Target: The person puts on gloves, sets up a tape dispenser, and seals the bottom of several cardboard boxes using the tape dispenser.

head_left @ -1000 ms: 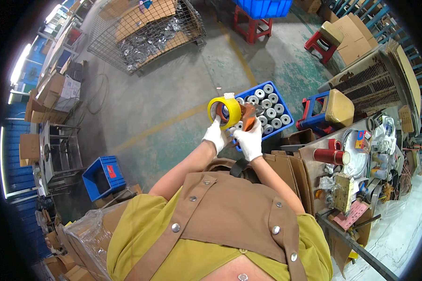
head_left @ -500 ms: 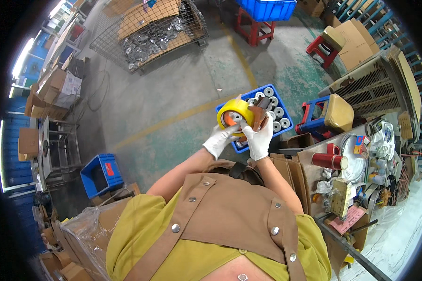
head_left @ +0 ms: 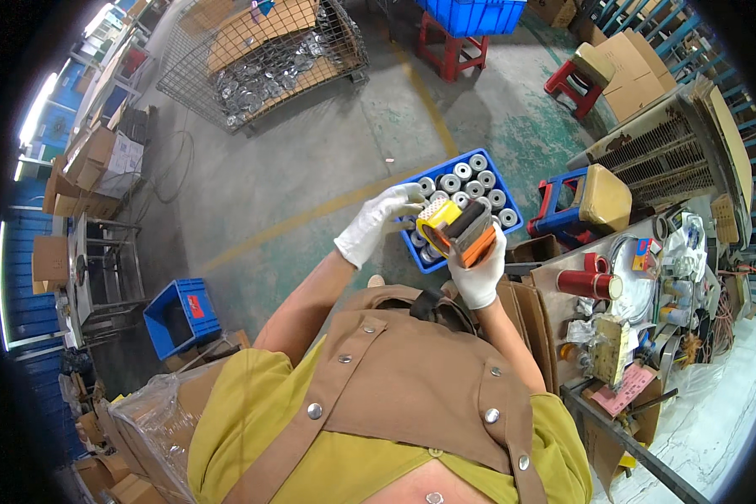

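Note:
My gloved right hand (head_left: 479, 279) grips a tape dispenser (head_left: 477, 237) with a brown body, an orange part and a dark roller. A yellow tape roll (head_left: 438, 215) sits on its left side. To the left of the dispenser, my gloved left hand (head_left: 370, 225) is open, with its fingers apart and curving towards the tape. Whether its fingertips touch anything is hard to tell. Below the dispenser stands a blue crate (head_left: 506, 188), filled with several round silver metal parts (head_left: 450, 182). The dispenser and my hands hide part of the crate's near side.
A wire-mesh cage (head_left: 344, 50) with metal pieces stands far ahead. On the right are a blue-and-red stool (head_left: 606, 200) and a cluttered bench with a red roll (head_left: 586, 284). A blue bin (head_left: 166, 329) rests at left. Cardboard (head_left: 531, 328) stands near my right forearm.
My left hand has come away from the tape roll and moved left, opening. My right hand has turned the dispenser and brought it slightly lower and to the right.

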Motion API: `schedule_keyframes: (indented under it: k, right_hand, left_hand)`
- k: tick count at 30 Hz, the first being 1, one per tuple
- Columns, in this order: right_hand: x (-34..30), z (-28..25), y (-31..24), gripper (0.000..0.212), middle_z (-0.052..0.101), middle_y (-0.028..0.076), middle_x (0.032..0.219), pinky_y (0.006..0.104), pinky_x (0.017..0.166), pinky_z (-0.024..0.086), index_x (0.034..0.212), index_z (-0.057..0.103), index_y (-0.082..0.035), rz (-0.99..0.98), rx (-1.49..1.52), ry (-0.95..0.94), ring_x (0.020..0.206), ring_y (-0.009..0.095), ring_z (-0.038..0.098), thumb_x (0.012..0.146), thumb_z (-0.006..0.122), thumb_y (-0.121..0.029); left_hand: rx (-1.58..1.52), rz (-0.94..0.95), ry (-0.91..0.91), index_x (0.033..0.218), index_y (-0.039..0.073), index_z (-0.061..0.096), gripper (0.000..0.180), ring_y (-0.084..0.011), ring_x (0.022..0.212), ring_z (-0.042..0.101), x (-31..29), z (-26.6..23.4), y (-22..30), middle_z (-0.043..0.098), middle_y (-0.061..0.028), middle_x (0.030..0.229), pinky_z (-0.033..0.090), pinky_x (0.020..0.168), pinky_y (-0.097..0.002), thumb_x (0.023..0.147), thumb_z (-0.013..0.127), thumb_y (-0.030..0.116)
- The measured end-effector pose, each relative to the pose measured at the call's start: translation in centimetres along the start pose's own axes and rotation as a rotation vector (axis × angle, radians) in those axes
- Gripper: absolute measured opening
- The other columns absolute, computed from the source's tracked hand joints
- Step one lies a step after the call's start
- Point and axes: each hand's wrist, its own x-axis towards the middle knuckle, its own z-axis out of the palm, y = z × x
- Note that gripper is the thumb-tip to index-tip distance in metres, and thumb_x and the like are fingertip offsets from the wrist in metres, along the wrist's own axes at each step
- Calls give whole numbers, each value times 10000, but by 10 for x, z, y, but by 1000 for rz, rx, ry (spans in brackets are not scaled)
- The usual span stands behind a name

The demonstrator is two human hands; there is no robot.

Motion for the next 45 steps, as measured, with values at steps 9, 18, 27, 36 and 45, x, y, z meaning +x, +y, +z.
schedule_keyframes:
  k: [9,18,27,36,45]
  right_hand:
    - [-1,-17,8,737,629,156,966,384,741,505,1218,541,-25,-343,-43,-154,826,335,630,551,855,-43]
    - [-16,-19,28,586,617,132,1035,383,812,507,1195,544,-25,-256,70,-168,906,292,630,671,802,-70]
    - [-28,-19,15,277,576,126,1176,407,875,536,1177,531,-20,114,817,-158,1022,281,626,903,569,6]
    - [-29,-43,79,604,634,166,993,403,748,555,1190,526,-45,-258,-28,-206,873,341,664,673,837,-35]
    - [-5,-74,46,635,667,136,858,362,652,527,1199,565,-39,-377,-229,-136,737,310,664,629,845,-28]
  left_hand:
    - [551,-101,-41,998,37,677,411,-87,927,579,-17,25,28,673,-12,979,480,827,-290,859,742,418]
    - [641,120,-311,1021,5,658,235,-77,823,553,-38,41,32,615,-8,855,480,734,-267,991,574,222]
    - [1040,924,-509,848,115,606,88,-287,621,593,-75,77,56,579,-75,751,483,551,-358,844,679,65]
    - [821,836,-392,917,66,656,84,-149,629,575,-79,79,46,616,-48,792,461,571,-292,889,678,142]
    - [121,168,-92,1045,-6,674,176,-83,698,555,-93,64,72,635,-16,815,451,625,-231,904,645,94]
